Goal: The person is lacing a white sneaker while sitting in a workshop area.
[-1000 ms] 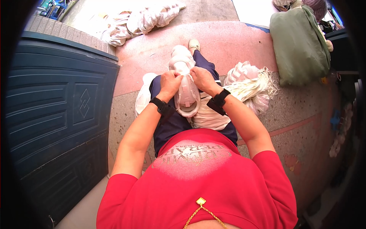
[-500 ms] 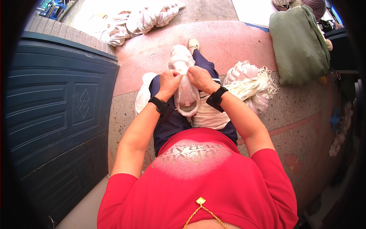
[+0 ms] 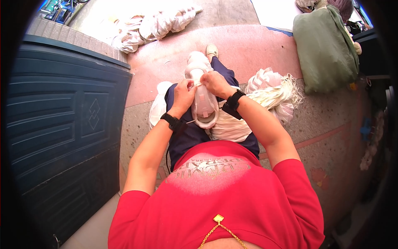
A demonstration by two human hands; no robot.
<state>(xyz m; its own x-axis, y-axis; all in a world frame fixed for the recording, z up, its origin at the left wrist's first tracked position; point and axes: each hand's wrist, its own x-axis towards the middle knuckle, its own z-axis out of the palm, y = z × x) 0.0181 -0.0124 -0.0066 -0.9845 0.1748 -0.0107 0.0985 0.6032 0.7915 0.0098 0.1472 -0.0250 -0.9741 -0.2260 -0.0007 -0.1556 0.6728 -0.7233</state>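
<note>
A white shoe (image 3: pixel 204 108) lies sole-down on my lap, its heel toward me. My left hand (image 3: pixel 183 93) grips its left side near the top. My right hand (image 3: pixel 214 83) pinches the shoe's upper edge right beside the left, fingertips almost touching. Both wrists wear black bands. A thin pale strand (image 3: pixel 191 121) sticks out near my left wrist. A second white shoe piece (image 3: pixel 197 62) lies just beyond, over my dark blue trouser leg (image 3: pixel 222 68).
A dark blue panelled door (image 3: pixel 62 124) stands on the left. A bundle of white strands and shoe parts (image 3: pixel 271 89) lies to my right, a green sack (image 3: pixel 325 50) beyond it, and a heap of white shoe parts (image 3: pixel 153 25) at the far end of the stone floor.
My right hand has shifted slightly left, closer to the left hand at the shoe's top. The shoe stays on my lap.
</note>
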